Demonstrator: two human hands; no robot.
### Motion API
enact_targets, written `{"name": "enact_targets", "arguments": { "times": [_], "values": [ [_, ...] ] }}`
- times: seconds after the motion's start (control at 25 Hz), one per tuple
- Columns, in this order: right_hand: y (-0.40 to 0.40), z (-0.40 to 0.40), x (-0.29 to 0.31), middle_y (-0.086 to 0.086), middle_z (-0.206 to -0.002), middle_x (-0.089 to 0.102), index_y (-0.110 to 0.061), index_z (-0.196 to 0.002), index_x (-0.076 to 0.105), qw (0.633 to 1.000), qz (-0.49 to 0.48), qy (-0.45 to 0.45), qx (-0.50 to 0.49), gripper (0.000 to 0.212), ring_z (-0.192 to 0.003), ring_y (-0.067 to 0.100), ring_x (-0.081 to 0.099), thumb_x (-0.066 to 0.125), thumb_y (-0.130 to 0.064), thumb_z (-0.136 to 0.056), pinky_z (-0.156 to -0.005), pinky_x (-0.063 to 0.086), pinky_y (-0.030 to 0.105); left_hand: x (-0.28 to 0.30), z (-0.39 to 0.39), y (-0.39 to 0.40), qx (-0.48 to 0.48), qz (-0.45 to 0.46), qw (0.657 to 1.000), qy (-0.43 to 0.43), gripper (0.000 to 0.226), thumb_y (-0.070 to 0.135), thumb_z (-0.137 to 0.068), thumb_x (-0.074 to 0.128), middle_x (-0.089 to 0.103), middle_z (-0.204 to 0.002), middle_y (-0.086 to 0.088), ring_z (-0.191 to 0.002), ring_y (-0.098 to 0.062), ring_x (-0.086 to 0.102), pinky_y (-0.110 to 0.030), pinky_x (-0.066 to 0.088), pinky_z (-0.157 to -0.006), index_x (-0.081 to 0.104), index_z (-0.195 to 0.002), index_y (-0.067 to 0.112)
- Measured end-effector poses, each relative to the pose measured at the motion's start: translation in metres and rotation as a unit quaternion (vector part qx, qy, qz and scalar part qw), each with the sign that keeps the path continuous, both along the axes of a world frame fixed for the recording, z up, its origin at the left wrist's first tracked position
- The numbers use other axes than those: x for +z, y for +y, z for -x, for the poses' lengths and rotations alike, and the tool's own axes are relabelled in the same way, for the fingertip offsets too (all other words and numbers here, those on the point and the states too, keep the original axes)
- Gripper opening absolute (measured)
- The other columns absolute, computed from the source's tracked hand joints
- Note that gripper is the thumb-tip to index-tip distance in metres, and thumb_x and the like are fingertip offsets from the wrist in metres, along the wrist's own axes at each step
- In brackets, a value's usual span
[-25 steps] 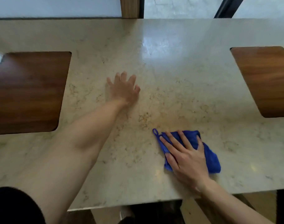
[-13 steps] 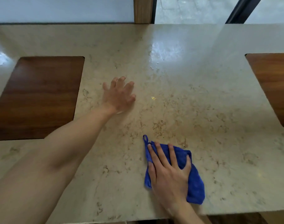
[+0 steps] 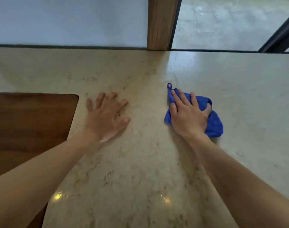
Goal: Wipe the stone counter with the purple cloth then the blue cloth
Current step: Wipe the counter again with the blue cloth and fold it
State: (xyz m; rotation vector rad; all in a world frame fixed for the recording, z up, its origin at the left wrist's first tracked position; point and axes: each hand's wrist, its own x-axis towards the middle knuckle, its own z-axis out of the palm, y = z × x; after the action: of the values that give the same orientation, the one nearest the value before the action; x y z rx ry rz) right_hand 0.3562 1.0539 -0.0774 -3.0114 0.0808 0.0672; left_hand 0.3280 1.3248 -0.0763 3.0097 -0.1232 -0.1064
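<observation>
- Stone counter (image 3: 157, 162): beige, veined, glossy; two small light glints near the near edge.
- Blue cloth (image 3: 213, 122): bunched, lying on the counter right of centre, closer to the far edge than to the near edge. A small hanging loop (image 3: 169, 86) sticks out at its far-left corner, flat on the stone.
- Right hand (image 3: 189, 116): palm down on the blue cloth, pressing it to the counter. Fingers (image 3: 177, 96) spread apart and extended toward the far edge; thumb curled onto the cloth's right side. The cloth shows beyond the hand on its right and near sides.
- Left hand (image 3: 106, 117): flat on bare stone, palm down, fingers spread apart, gripping nothing. It is slightly blurred. It sits left of the cloth, apart from it, with bare counter between the two hands.
- Wood inlay (image 3: 30, 125): dark brown panel with a rounded corner, set into the counter at the left edge; the left hand lies just beside its right side, not on it.
- Wooden post (image 3: 162, 23): upright at the counter's far edge, roughly in line with the cloth.
- Purple cloth: not in frame.
</observation>
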Motion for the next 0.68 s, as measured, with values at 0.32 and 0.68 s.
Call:
{"name": "enact_targets", "arguments": {
  "times": [0.32, 0.68],
  "values": [
    [0.053, -0.182, 0.013, -0.015, -0.164, 0.018, -0.040, -0.154, 0.018, 0.998, -0.023, 0.008, 0.063, 0.054, -0.151, 0.023, 0.012, 0.013, -0.040, -0.101, -0.107, 0.008, 0.073, -0.008, 0.003, -0.001, -0.026, -0.001, 0.998, -0.048, 0.065, 0.072, -0.081, 0.036, 0.028, -0.152, 0.000, -0.145, -0.037, 0.019, -0.070, 0.014, -0.111, 0.035, -0.139, 0.043],
    [0.086, -0.122, 0.016, -0.020, -0.162, 0.020, -0.046, -0.153, 0.018, 0.973, -0.029, 0.026, 0.227, 0.051, -0.150, 0.018, 0.016, 0.015, -0.047, -0.102, -0.113, 0.012, 0.065, 0.000, 0.001, 0.004, -0.012, 0.037, 0.997, -0.067, 0.055, 0.055, -0.083, 0.038, 0.042, -0.142, -0.003, -0.133, -0.032, 0.036, -0.064, 0.024, -0.108, 0.048, -0.130, 0.028]
  ]
}}
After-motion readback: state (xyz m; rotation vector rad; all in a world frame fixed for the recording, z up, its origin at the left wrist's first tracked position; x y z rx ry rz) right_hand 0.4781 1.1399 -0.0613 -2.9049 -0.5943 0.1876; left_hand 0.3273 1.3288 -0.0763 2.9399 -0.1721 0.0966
